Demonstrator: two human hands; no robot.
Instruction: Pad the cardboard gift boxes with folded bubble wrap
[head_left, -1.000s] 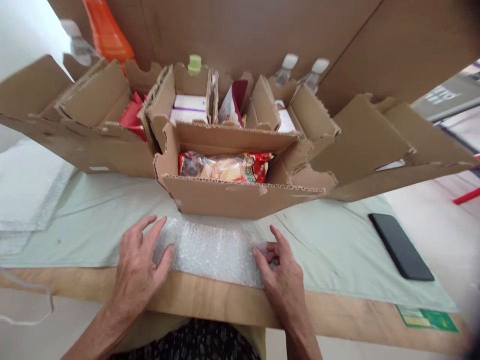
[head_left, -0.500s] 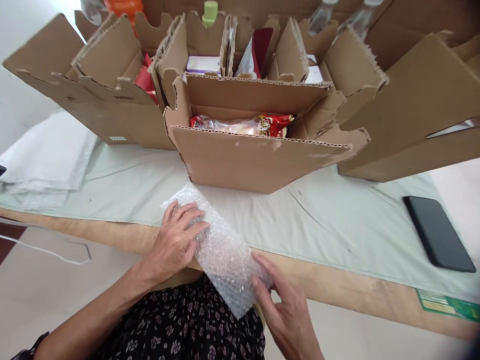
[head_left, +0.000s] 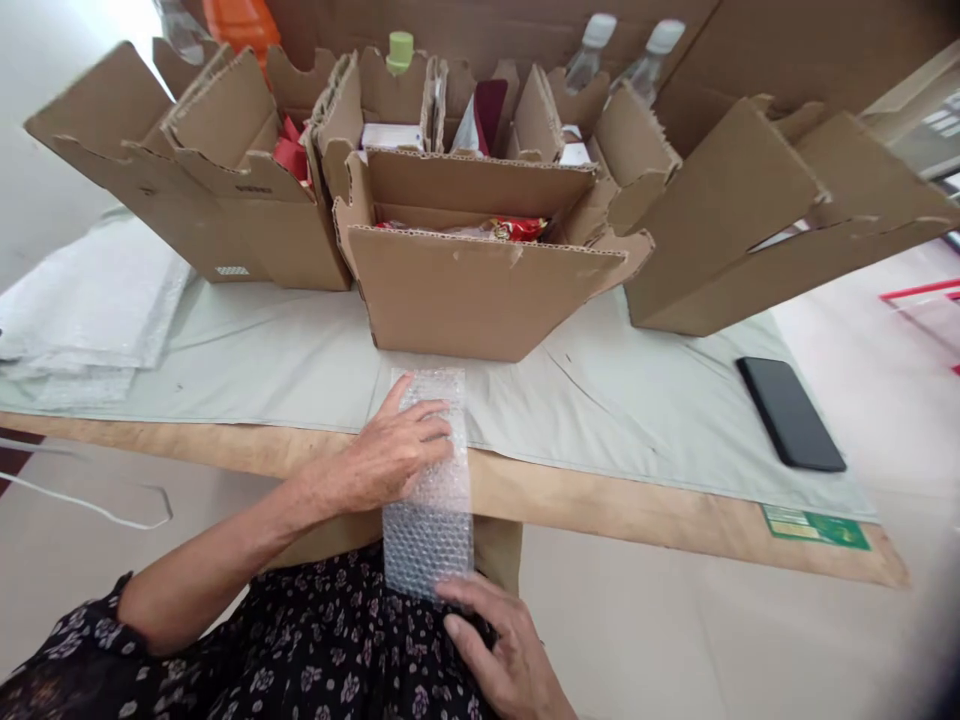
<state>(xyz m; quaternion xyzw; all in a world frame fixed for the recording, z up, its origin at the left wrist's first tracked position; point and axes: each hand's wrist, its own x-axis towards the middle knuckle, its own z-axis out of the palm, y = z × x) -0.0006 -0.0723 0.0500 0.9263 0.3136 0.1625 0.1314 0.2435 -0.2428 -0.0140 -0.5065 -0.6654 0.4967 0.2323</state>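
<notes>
A strip of clear bubble wrap (head_left: 429, 500) lies across the table's front edge, its lower end hanging over my lap. My left hand (head_left: 399, 448) rests flat on its upper part, fingers stretched out and pressing it to the table. Below the edge, my right hand (head_left: 504, 655) touches the wrap's lower end, fingers loosely extended; I cannot see whether they pinch it. Just beyond the wrap stands an open cardboard box (head_left: 465, 290) with a red snack packet (head_left: 517, 228) inside.
More open cardboard boxes stand at the left (head_left: 217, 210) and right (head_left: 750, 240), with bottles (head_left: 592, 50) behind. A black phone (head_left: 789, 412) lies on the pale green sheet (head_left: 285, 360). Folded white sheets (head_left: 82, 310) sit at the far left. A green card (head_left: 816, 526) lies near the front edge.
The bubble wrap has turned from lying sideways to pointing away from me and slid over the edge. My left hand moved onto it; my right hand dropped below the table.
</notes>
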